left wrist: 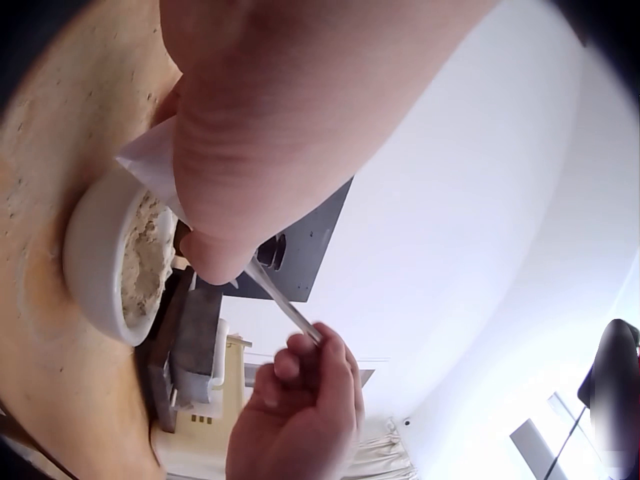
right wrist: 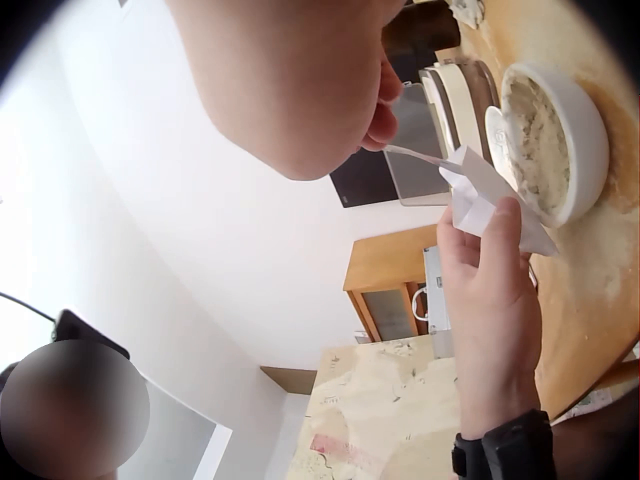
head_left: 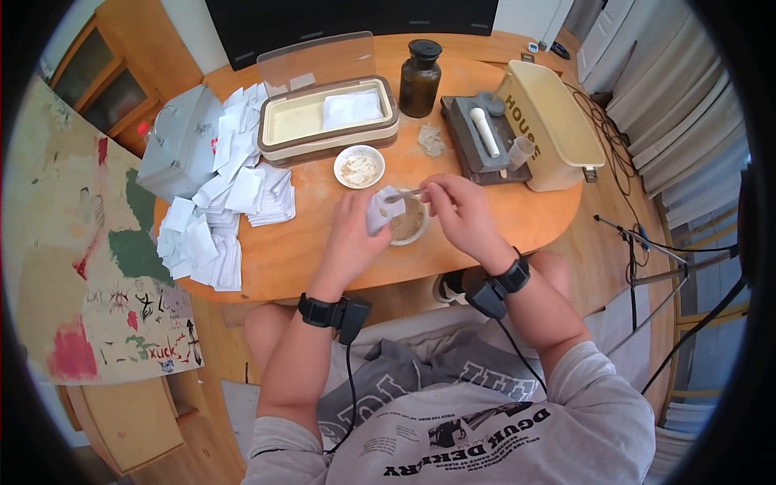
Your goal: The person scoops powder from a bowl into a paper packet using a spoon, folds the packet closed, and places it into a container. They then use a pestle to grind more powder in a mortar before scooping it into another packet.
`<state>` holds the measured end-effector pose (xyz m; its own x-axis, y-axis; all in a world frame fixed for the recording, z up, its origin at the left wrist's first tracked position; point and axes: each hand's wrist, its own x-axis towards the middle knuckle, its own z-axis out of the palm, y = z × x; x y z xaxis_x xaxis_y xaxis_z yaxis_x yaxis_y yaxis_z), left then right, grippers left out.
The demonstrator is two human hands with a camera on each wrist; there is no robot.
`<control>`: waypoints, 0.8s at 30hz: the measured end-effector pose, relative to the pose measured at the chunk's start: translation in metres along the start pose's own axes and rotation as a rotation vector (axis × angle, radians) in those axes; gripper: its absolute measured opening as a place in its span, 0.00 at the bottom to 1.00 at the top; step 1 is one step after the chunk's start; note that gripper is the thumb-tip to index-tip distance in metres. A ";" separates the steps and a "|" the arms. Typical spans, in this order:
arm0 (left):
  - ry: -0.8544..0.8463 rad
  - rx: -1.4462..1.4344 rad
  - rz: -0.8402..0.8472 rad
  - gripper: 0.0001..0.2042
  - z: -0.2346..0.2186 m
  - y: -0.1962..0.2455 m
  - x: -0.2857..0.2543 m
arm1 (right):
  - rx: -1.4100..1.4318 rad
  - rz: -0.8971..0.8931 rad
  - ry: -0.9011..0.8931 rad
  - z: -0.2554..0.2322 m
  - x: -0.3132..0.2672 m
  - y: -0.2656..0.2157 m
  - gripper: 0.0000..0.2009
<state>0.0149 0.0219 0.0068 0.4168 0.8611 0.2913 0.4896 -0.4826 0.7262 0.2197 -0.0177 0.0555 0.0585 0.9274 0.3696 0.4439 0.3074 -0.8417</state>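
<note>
My left hand (head_left: pixel 353 226) pinches a small white paper packet (head_left: pixel 380 214), its mouth spread apart, over the near left side of a white bowl (right wrist: pixel 592 150). In my right hand (head_left: pixel 462 212) is the handle of a slim metal spoon (head_left: pixel 406 195), held between thumb and fingers. The spoon's far end reaches to the packet's mouth. Brownish powder (head_left: pixel 410 225) lies in the bowl under both hands. In the right wrist view, the packet (right wrist: pixel 485 195) tilts beside the bowl's rim, and the spoon's tip overlaps its upper edge.
Behind the bowl stands a smaller bowl of pale powder (head_left: pixel 359 166). Stacked white packets (head_left: pixel 267 194) and a grey metal box (head_left: pixel 179 141) are left. A lidded container (head_left: pixel 279 149), dark jar (head_left: pixel 419 85), grey tray with a white pestle (head_left: pixel 484 132) and cream HOUSE bin (head_left: pixel 558 121) stand farther back.
</note>
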 end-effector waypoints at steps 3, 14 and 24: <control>0.062 -0.085 -0.098 0.27 0.004 -0.013 0.001 | -0.130 -0.086 0.067 -0.013 -0.002 -0.003 0.06; 0.224 -0.789 -0.177 0.28 -0.006 -0.015 0.008 | -0.063 0.306 -0.122 0.007 -0.001 0.043 0.10; 0.120 -0.082 -0.078 0.27 -0.013 -0.009 0.003 | 0.458 0.593 0.003 0.008 0.000 0.061 0.10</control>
<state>0.0015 0.0311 0.0092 0.2832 0.9106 0.3011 0.4508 -0.4035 0.7962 0.2391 0.0031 0.0014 0.1749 0.9647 -0.1970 -0.0798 -0.1855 -0.9794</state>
